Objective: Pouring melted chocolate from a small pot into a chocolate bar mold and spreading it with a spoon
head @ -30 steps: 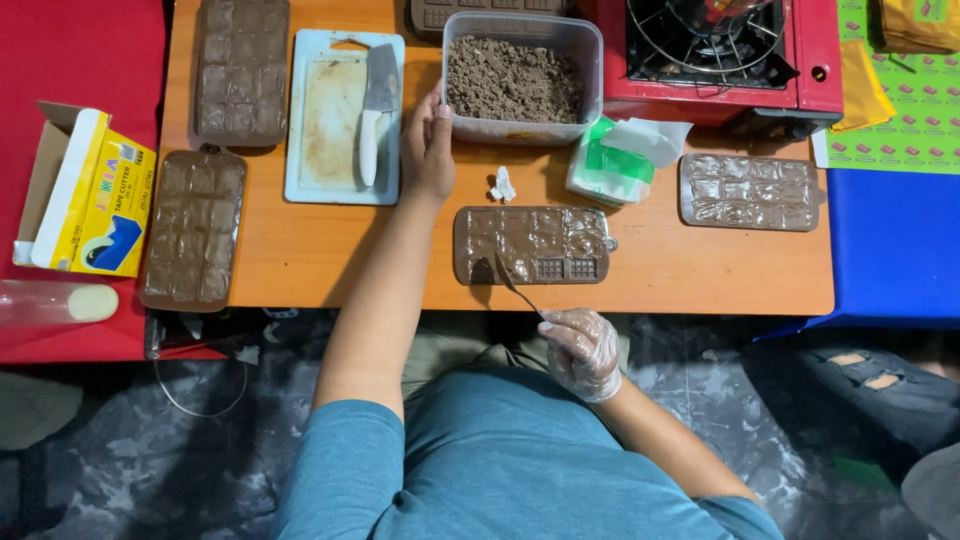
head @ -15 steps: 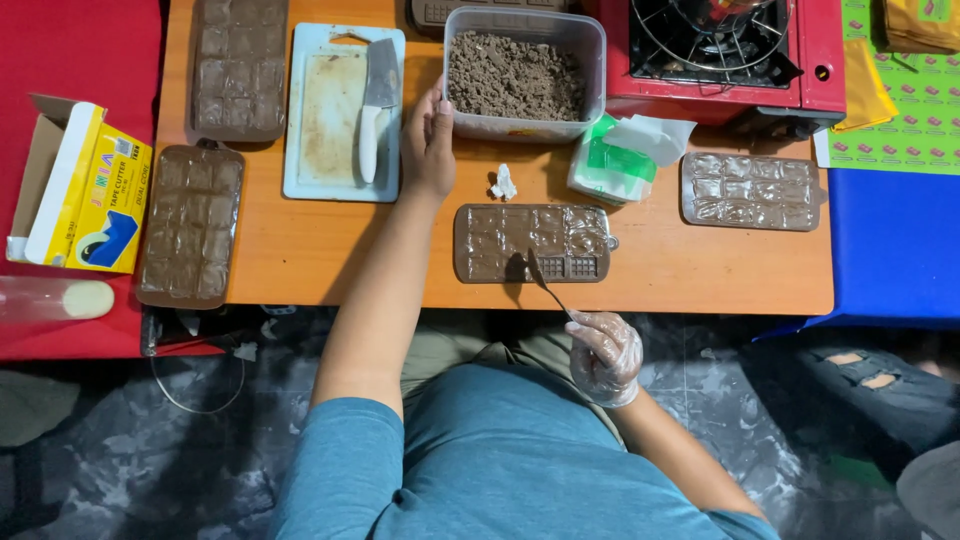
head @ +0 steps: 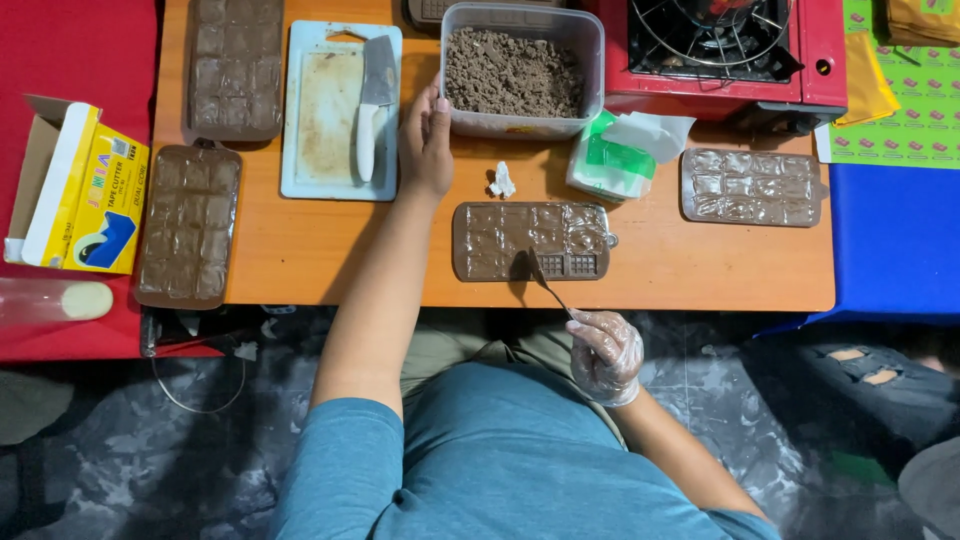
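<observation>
Orange tabletop (head: pixel 300 250) carried everything. My right hand (head: pixel 605 352), in a clear plastic glove, was closed narrow around the handle of a small metal spoon (head: pixel 545 282); the tip touched the near edge of the chocolate mould (head: pixel 530 240) directly in front of me, at the table's front edge. Most of that mould's cells looked filled with brown; a few at its near right corner showed bare grid.

My left hand (head: pixel 428 140), bare, rested with fingers loosely curled against the left wall of the clear plastic tub (head: pixel 592 60) of brown crumbs. I could not tell whether it gripped the tub or only touched it.

Around: white cutting board (head: pixel 320 120) just left of that hand, with a cleaver (head: pixel 372 100) lying on it. Two filled brown moulds further left, one at the far edge (head: pixel 235 65), one nearer me (head: pixel 188 225). A small crumpled white scrap (head: pixel 502 182) lay between tub and working mould. Green-and-white tissue pack (head: pixel 620 155) just right of the scrap. Another mould (head: pixel 752 187) well to the right. Red portable gas stove (head: pixel 720 45) at the far right, beside the tub. A yellow cardboard box (head: pixel 85 190) sat off the table, on red cloth to the left.

My left forearm crossed the table between the cutting board and the working mould.
</observation>
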